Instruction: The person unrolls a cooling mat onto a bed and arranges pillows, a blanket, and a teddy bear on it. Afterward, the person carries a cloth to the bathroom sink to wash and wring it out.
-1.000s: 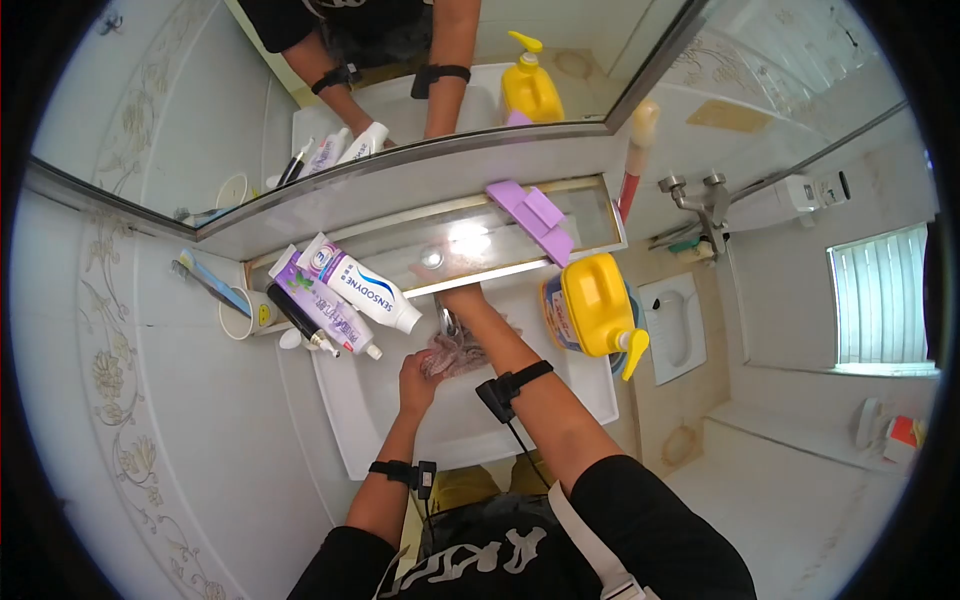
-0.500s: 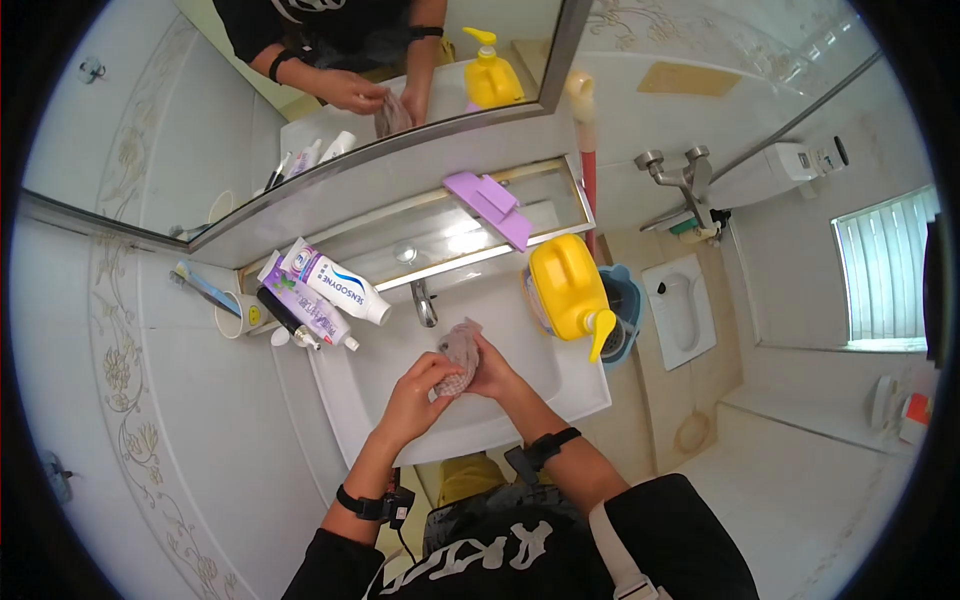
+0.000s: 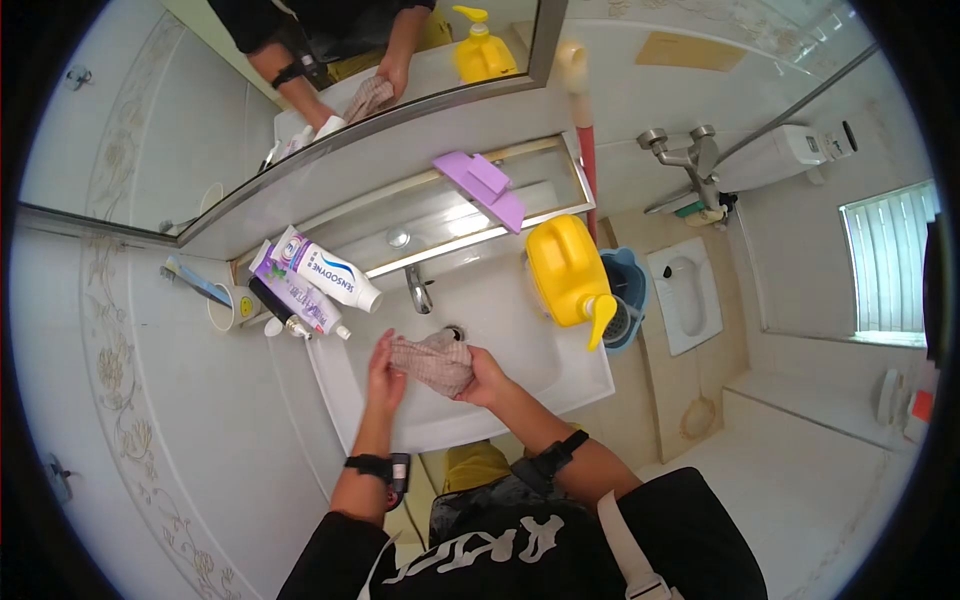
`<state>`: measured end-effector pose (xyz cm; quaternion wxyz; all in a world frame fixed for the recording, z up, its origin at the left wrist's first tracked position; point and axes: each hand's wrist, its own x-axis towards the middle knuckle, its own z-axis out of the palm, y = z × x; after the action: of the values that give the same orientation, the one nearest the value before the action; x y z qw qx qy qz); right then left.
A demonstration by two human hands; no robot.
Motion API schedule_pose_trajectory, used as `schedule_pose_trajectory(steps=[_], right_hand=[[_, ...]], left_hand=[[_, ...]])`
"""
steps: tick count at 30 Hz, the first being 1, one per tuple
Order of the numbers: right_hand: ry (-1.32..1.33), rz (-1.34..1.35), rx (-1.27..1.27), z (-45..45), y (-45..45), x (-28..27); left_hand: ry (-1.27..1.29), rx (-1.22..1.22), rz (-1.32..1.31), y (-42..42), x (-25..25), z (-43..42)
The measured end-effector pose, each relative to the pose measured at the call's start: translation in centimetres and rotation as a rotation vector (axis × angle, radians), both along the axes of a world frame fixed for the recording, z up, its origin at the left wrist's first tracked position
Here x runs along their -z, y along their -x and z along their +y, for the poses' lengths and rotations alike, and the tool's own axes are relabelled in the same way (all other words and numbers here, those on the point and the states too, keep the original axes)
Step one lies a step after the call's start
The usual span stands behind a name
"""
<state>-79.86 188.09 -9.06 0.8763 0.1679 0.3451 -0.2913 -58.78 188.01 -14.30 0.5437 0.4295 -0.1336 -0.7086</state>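
A brownish-pink checked cloth [image 3: 432, 366] is stretched between my two hands over the white sink [image 3: 520, 365]. My left hand [image 3: 382, 374] grips its left end, the fingers pointing up and partly behind the fabric. At the right end, my right hand [image 3: 487, 378] has the cloth between thumb and fingers. The dark drain [image 3: 456, 332] shows just above the cloth's upper edge. Behind it, the chrome faucet [image 3: 419, 290] stands at the back of the basin; I see no water running.
Left of the faucet lie a Sensodyne tube [image 3: 335, 275], a purple toothpaste tube [image 3: 300, 298] and a cup with a toothbrush [image 3: 235, 308]. A yellow pump bottle [image 3: 565, 270] stands at the sink's right. A purple plastic piece [image 3: 482, 188] rests on the shelf below the mirror [image 3: 350, 60].
The cloth was bunched between my hands and is now spread out sideways. My left hand has moved left and slightly up; the right hand stays near its place.
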Motion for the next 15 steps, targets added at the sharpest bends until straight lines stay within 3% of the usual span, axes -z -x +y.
schedule_pose_trajectory(steps=[1,5,7,10,11,13,14,15], right_hand=[[0.008,-0.005,-0.03,0.2,-0.3,-0.2],[0.066,-0.037,0.016,0.7,0.1,-1.6],[0.08,-0.093,0.0,0.9,0.6,-1.3],[0.067,-0.169,0.002,1.6,1.5,1.3],[0.065,-0.166,0.007,1.6,2.1,0.9],[-0.152,0.11,-0.034,1.2,3.1,-0.5],[-0.153,0.111,-0.03,1.1,3.2,-0.4],[-0.14,0.001,0.026,1.2,3.1,0.1]], left_hand=[[-0.055,-0.074,-0.036,0.8,2.2,0.5],[-0.191,-0.121,0.267,6.2,-3.7,-0.2],[-0.103,0.09,0.55,6.8,-5.2,-0.3],[-0.123,-0.099,0.412,6.0,-3.8,-0.6],[-0.127,-0.094,0.414,5.4,-2.7,-0.7],[-0.006,-0.013,0.169,4.4,-0.9,-0.8],[-0.007,-0.009,0.17,4.8,-1.6,-0.9],[0.003,0.073,0.009,5.4,-3.1,-1.0]])
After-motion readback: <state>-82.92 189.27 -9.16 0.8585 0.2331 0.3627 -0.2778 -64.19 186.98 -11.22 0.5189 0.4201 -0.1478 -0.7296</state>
